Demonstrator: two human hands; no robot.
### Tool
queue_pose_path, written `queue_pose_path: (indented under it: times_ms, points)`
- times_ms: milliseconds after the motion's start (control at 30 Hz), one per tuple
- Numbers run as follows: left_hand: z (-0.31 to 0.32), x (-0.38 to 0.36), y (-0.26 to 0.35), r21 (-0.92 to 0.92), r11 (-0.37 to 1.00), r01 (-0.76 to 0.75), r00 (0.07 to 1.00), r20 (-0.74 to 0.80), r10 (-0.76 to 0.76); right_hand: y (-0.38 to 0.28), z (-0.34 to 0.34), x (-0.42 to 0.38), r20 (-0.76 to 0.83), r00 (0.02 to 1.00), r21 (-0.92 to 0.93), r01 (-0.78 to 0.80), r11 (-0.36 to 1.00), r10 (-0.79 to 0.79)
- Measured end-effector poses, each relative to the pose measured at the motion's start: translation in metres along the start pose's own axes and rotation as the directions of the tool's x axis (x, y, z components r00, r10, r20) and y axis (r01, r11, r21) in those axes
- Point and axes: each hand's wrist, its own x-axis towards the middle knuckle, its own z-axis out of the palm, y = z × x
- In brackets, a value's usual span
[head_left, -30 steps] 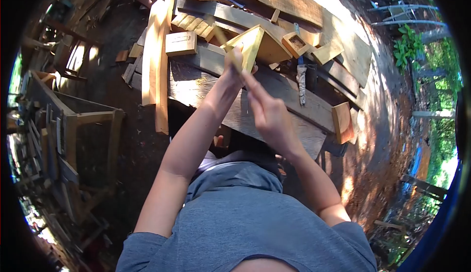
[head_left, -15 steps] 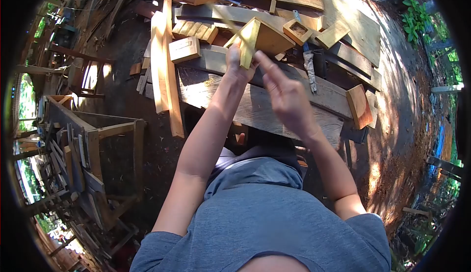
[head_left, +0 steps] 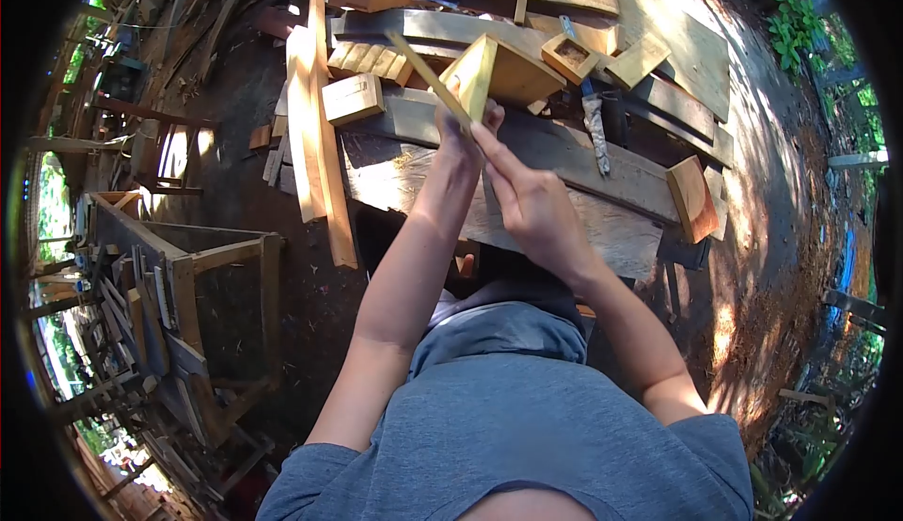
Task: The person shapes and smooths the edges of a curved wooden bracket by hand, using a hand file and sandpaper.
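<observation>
Over the wooden workbench point(head_left: 602, 229), my left hand point(head_left: 459, 124) is closed round the near end of an angular wooden piece point(head_left: 517, 70) with a pale edge facing me. My right hand point(head_left: 531, 197) has its fingers closed on a thin, flat stick point(head_left: 423, 71). That stick slants up and to the left, crossing over my left hand and lying against or just above the piece's near end. Which of the two it is cannot be told.
Left of my hands lie a small wooden block point(head_left: 353, 99), a ridged block point(head_left: 367, 60) and long planks point(head_left: 324, 145). To the right are a hollowed block point(head_left: 570, 57), a wrapped-handle tool point(head_left: 594, 131) and a curved block point(head_left: 691, 199). A wooden frame point(head_left: 226, 256) stands lower left.
The blurred right hand has come down and left, nearer my left hand. The thin stick, earlier a faint blur, now shows clearly across the held piece's near end.
</observation>
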Motion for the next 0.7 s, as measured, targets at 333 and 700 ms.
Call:
queue_pose_path:
  times_ms: [333, 700]
  points:
    - [0.016, -0.012, -0.005, -0.036, 0.998, -0.058, 0.993, -0.106, 0.054, 0.010, 0.009, -0.005, -0.023, 1.000, 0.026, 0.014, 1.000, -0.014]
    - [0.004, -0.008, 0.001, -0.011, 1.000, 0.017, 0.980, 0.200, -0.014, 0.004, 0.010, -0.014, -0.027, 0.999, 0.075, -0.031, 0.997, 0.033]
